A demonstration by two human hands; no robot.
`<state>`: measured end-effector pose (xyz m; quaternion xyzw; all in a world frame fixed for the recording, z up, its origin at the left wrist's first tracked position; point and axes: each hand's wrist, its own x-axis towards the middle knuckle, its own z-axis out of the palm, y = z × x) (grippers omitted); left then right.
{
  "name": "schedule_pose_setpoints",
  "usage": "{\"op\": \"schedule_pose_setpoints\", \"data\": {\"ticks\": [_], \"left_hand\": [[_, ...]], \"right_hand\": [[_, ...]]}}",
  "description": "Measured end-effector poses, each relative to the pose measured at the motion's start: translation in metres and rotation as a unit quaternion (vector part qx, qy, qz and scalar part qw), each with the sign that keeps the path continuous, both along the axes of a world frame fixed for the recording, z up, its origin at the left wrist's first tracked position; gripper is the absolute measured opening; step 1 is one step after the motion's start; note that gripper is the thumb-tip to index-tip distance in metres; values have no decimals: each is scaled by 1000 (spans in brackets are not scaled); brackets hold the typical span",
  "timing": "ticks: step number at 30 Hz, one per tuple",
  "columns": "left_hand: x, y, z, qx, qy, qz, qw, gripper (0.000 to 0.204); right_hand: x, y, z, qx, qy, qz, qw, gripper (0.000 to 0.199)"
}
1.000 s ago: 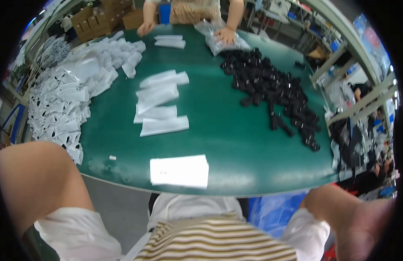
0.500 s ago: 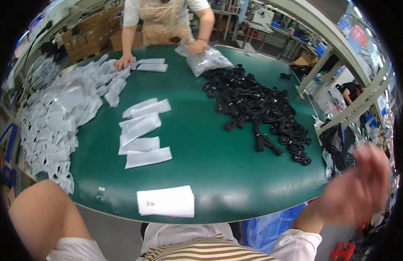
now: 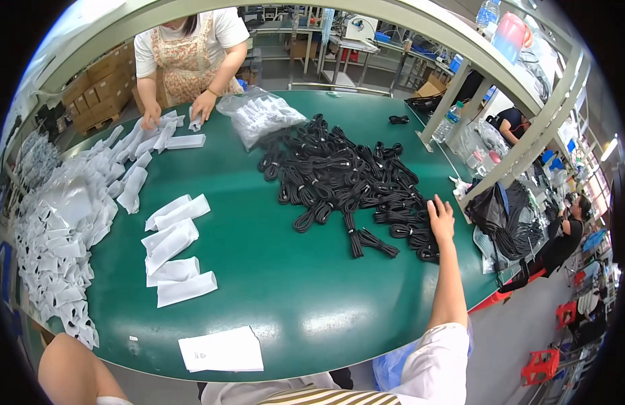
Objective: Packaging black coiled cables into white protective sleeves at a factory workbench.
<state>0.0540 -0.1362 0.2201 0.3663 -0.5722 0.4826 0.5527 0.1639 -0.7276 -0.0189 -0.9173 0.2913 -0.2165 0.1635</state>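
Observation:
My right hand lies at the right edge of a heap of coiled black cables, fingers stretched and slightly apart. Its fingertips are next to or touching the outermost coils; nothing is gripped in it. Only a bent part of my left arm shows at the lower left; the left hand is out of view. Several flat, whitish translucent sleeves lie in a column left of the cables. Near the front edge rests a stack of white printed papers.
The green table carries a large pile of whitish sleeves along its left side. Across it, a co-worker's hands handle sleeves beside a filled clear plastic bag. A metal frame rises at the right edge.
My right hand has swung from the far right, off the table, to the cable heap. The view has shifted to the right. The co-worker's hand has let go of the clear bag.

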Motion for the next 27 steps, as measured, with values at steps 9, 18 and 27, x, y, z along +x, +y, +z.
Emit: {"op": "schedule_pose_setpoints", "data": {"ticks": [9, 18, 27], "left_hand": [[-2, -11, 2, -9, -34, -24, 999, 58], [-42, 9, 5, -7, -54, -44, 998, 59], [-95, 41, -29, -55, -2, -32, 998, 60]], "right_hand": [[1, 118, 0, -15, -7, 105, 994, 65], [-59, 224, 3, -35, 21, 189, 981, 68], [-93, 126, 2, -116, -57, 34, 991, 46]]}}
